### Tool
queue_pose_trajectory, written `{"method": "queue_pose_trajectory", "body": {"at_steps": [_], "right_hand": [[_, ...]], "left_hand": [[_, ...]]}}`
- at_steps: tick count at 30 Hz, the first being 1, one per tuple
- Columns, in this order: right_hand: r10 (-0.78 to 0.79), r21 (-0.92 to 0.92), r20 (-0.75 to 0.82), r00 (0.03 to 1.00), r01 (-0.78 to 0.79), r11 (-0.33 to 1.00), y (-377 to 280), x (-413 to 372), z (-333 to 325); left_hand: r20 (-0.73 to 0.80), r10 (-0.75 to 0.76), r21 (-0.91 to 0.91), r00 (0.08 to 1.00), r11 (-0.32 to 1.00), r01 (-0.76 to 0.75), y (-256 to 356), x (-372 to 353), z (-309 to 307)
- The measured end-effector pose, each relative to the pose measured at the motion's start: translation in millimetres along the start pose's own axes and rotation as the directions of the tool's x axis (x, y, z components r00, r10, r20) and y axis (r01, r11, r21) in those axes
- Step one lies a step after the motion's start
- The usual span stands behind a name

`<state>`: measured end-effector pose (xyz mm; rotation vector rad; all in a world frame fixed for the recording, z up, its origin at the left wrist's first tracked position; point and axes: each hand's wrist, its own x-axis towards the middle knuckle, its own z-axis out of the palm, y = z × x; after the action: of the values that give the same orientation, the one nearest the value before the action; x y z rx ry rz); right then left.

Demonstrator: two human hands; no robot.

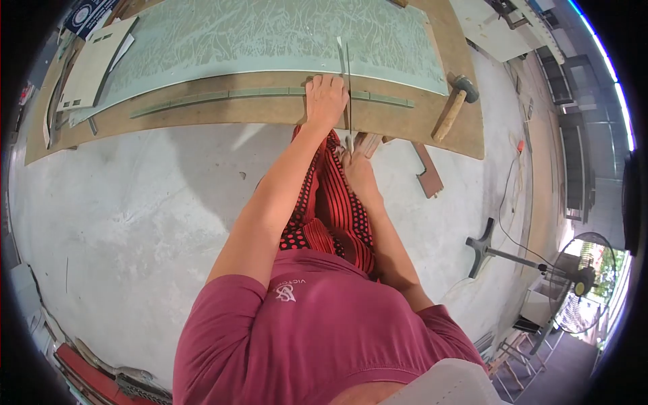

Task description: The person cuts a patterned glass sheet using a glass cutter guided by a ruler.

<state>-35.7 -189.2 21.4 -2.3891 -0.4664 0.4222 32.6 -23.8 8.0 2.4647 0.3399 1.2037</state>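
Note:
My left hand (326,98) presses flat on a thin pale green strip (202,99) that lies along a brown wooden board (223,120). Just right of that hand, a narrow saw blade (348,81) crosses the strip and reaches onto a large green patterned panel (256,34). My right hand (358,169) is closed around the saw's handle at the board's near edge, over my red patterned clothing.
A hammer (454,101) lies on the board's right end. A wooden offcut (428,177) rests on the concrete floor (135,216). A white cut-out panel (94,64) sits at the far left. A standing fan (574,280) and its cable are at the right.

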Motion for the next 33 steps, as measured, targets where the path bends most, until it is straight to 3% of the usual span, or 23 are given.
{"method": "queue_pose_trajectory", "body": {"at_steps": [5,14,15,16,18,22,24,25,29,33], "right_hand": [[0.038,-0.026,0.039,0.999,-0.037,0.999,23.7,-65.2,5.6],[0.008,-0.016,0.025,1.000,-0.008,1.000,0.2,17.3,-4.8],[-0.167,-0.037,-0.078,0.983,0.164,0.986,21.3,10.8,10.0],[-0.168,-0.042,-0.078,0.983,0.165,0.985,24.7,-5.6,9.0],[0.032,0.003,0.070,0.997,-0.032,0.999,26.5,-40.7,6.7],[0.066,0.015,0.083,0.994,-0.067,0.998,18.4,-59.5,-1.4],[0.191,0.077,0.130,0.973,-0.202,0.976,1.7,-25.5,-12.3],[0.018,0.051,0.016,1.000,-0.018,0.999,-3.0,-13.4,-15.3],[-0.058,-0.127,-0.025,0.998,0.054,0.990,6.3,20.2,3.7],[0.050,-0.004,-0.022,0.998,-0.051,0.999,13.9,-29.3,3.8]], "left_hand": [[0.028,-0.010,-0.003,1.000,1.000,0.010,1.0,-1.5,-1.1],[0.023,-0.002,0.001,1.000,1.000,0.001,1.3,-0.7,-3.5],[0.031,-0.011,0.004,0.999,1.000,0.011,1.9,-1.3,-3.4],[0.028,-0.014,0.001,1.000,1.000,0.014,1.9,0.1,-2.0],[0.029,-0.023,0.007,0.999,1.000,0.023,1.0,-1.8,0.0],[0.072,-0.019,0.016,0.997,1.000,0.018,2.5,-4.5,-0.9],[0.055,-0.024,0.029,0.998,0.999,0.023,0.9,-2.9,0.8],[0.045,-0.012,0.024,0.999,1.000,0.011,0.4,-0.8,0.4],[0.038,0.009,0.003,0.999,1.000,-0.009,2.5,-1.6,-3.7],[0.071,0.017,0.017,0.997,1.000,-0.018,-0.2,-2.1,0.6]]}}
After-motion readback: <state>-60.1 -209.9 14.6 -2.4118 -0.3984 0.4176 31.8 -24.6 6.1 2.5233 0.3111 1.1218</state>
